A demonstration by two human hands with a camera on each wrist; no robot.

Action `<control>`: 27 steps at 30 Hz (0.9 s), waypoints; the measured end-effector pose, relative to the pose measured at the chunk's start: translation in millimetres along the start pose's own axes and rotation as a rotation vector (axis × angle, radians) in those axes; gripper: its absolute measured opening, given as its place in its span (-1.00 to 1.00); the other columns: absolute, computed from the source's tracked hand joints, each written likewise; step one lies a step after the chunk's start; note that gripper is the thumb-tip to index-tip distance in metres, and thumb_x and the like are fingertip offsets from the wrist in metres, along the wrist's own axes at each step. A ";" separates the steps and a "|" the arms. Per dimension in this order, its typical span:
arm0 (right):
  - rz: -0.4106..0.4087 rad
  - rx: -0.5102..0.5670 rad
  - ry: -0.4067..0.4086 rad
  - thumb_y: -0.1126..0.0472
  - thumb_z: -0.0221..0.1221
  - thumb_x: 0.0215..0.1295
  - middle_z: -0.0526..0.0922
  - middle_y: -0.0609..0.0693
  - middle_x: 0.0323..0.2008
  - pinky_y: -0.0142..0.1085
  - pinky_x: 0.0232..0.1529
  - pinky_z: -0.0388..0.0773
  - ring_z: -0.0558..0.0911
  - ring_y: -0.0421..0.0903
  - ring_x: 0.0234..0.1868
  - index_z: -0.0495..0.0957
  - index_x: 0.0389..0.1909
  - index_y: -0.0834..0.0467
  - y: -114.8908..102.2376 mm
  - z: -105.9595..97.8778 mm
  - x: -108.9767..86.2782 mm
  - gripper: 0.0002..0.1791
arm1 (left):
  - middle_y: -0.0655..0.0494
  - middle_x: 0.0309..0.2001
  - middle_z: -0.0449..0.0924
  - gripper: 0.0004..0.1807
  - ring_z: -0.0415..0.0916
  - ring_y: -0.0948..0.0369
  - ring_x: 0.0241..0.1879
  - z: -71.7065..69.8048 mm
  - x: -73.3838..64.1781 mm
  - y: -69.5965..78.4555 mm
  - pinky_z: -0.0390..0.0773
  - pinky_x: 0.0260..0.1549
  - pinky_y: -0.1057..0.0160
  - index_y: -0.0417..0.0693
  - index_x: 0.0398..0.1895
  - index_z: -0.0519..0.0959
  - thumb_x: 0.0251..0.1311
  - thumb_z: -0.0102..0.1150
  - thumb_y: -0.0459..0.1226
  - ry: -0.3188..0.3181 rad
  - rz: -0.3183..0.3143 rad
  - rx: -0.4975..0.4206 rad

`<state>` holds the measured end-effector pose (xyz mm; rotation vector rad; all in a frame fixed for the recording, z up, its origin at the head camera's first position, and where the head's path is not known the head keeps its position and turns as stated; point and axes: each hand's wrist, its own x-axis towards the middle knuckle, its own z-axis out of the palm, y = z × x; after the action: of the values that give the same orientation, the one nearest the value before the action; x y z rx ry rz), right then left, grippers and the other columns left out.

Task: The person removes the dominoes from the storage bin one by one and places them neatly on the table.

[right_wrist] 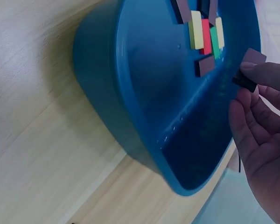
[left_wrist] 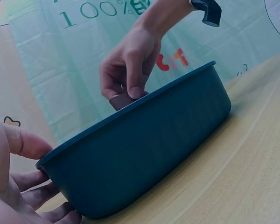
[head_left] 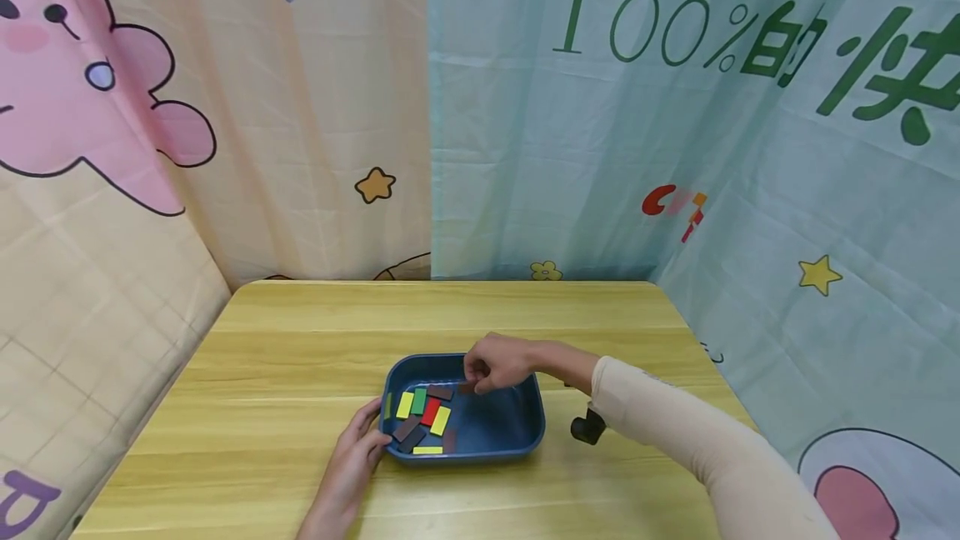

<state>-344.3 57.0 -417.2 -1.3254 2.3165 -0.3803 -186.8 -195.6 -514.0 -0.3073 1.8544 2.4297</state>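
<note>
1. Where the blue basin (head_left: 498,427) sits on the wood-grain worktop (head_left: 285,357), the left hand (head_left: 354,450) rests against its left end, thumb at the rim and fingers against the outer wall; this grip is loosely spread, not clasped round anything.
2. The right hand (head_left: 498,361) is over the far side of the basin, its grip closed to a pinch on a dark brown block (right_wrist: 255,56), between thumb and fingers. Whether that block touches the basin floor cannot be told.
3. Other blocks lie grouped in the left half of the basin. A green block (head_left: 419,401) lies between a yellow block (head_left: 405,405) and a brown block (head_left: 440,392); just nearer the wearer is a red block (head_left: 431,412), with a second yellow block (head_left: 441,421) at its right.
4. Toward the near left corner lie another brown block (head_left: 407,427) and a black block (head_left: 412,440).
5. A beige sleeve (head_left: 686,419) covers the right forearm; beyond the worktop hangs a printed curtain (head_left: 322,98).
</note>
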 end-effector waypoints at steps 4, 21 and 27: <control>0.023 0.025 0.051 0.29 0.31 0.34 0.46 -0.19 -0.53 -0.38 -0.36 0.38 0.43 -0.25 -0.47 0.58 -0.39 0.04 1.8 -4.4 -9.2 -0.86 | -0.26 0.58 0.01 -0.31 0.18 -0.05 0.38 1.2 0.4 -0.7 0.44 0.03 0.44 -0.30 0.56 0.14 0.34 -0.07 -0.50 -0.001 0.004 -0.007; 0.097 0.153 0.228 0.28 0.33 0.32 0.59 -0.19 -0.51 -0.30 -0.34 0.51 0.51 -0.25 -0.48 0.67 -0.36 0.11 35.1 -10.9 -48.4 -0.94 | -0.26 0.57 0.01 -0.30 0.16 -0.05 0.39 2.8 0.1 0.6 0.44 0.03 0.45 -0.32 0.56 0.13 0.32 -0.08 -0.51 -0.003 0.004 -0.016; 0.199 0.438 0.267 0.34 0.30 0.35 0.72 0.00 -0.41 0.00 -0.16 0.68 0.70 -0.05 -0.37 0.71 -0.27 0.24 52.9 -9.1 -68.3 -0.95 | -0.26 0.58 0.01 -0.30 0.17 -0.05 0.39 2.2 -0.2 0.4 0.44 0.03 0.45 -0.31 0.56 0.13 0.32 -0.09 -0.52 0.000 0.002 -0.013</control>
<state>-357.9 142.8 -416.4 -0.8663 2.3599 -0.9829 -186.9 -193.6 -513.0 -0.3068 1.8402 2.4441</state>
